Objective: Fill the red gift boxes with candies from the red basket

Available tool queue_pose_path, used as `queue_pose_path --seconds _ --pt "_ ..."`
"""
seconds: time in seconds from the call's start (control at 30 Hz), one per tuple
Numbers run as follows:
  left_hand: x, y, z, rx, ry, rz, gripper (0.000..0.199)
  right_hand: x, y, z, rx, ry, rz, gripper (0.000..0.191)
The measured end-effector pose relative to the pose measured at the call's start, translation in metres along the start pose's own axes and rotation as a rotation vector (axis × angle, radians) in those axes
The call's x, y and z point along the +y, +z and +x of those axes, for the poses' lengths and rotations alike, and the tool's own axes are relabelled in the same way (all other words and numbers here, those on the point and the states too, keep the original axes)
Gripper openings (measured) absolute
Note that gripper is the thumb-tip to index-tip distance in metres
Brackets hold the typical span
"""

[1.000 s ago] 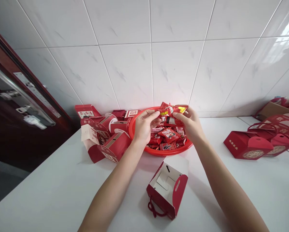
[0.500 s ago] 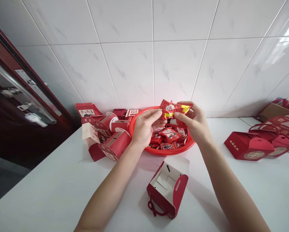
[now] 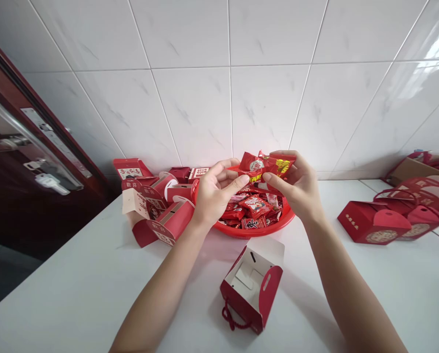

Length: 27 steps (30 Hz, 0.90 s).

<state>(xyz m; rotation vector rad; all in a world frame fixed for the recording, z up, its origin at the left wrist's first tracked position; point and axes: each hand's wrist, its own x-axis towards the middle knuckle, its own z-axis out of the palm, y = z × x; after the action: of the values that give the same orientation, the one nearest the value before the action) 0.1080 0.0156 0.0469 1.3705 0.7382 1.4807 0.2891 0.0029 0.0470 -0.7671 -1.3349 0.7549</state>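
Note:
Above the basket, my right hand (image 3: 296,189) grips red wrapped candies (image 3: 256,164) with gold and white print, its thumb pressed across the front. My left hand (image 3: 215,189) closes on the lower left of these candies, thumb in front and fingers partly hidden behind. Below them, a red plastic basket (image 3: 256,233) holds many small red packets (image 3: 256,206). Nearer to me an open red gift box (image 3: 241,304) stands on the white tabletop. Its inside is white and bare, one flap lies back, and a red cord handle hangs at its front left.
Several red boxes (image 3: 171,215), some with open flaps, crowd the table left of the basket. More boxes (image 3: 374,223), closed, stand at the right beside a brown carton (image 3: 406,169). A tiled wall (image 3: 190,108) rises behind. A dark door (image 3: 32,196) with keys is at the left.
My left hand has shifted slightly left and its fingers have opened wider, with the thumb now lower on the candies. The right hand keeps its hold. The view has moved a little.

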Motion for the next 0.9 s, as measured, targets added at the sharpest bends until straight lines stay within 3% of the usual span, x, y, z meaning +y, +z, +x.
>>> queue_pose_path --seconds 0.17,0.3,0.5,0.6,0.77,0.9 --pt "0.002 -0.004 0.002 -0.036 -0.087 -0.092 0.062 -0.002 -0.003 0.001 -0.045 0.013 0.036 0.04" --pt "0.008 -0.005 0.002 -0.155 -0.118 -0.119 0.043 -0.005 -0.007 0.0 -0.1 0.04 0.049 0.044" --pt "0.032 -0.006 -0.013 -0.103 -0.088 -0.129 0.018 -0.028 -0.011 -0.009 -0.188 0.063 0.043 0.054" --pt "0.047 -0.014 -0.027 -0.134 -0.07 -0.055 0.014 -0.041 -0.014 -0.02 -0.316 0.092 0.058 0.054" --pt "0.066 -0.03 -0.05 -0.307 -0.08 0.165 0.016 -0.039 -0.027 -0.042 -0.647 0.245 0.132 0.05" --pt "0.073 -0.033 -0.062 -0.553 -0.173 0.247 0.014 -0.033 -0.032 -0.056 -0.601 0.373 0.133 0.039"
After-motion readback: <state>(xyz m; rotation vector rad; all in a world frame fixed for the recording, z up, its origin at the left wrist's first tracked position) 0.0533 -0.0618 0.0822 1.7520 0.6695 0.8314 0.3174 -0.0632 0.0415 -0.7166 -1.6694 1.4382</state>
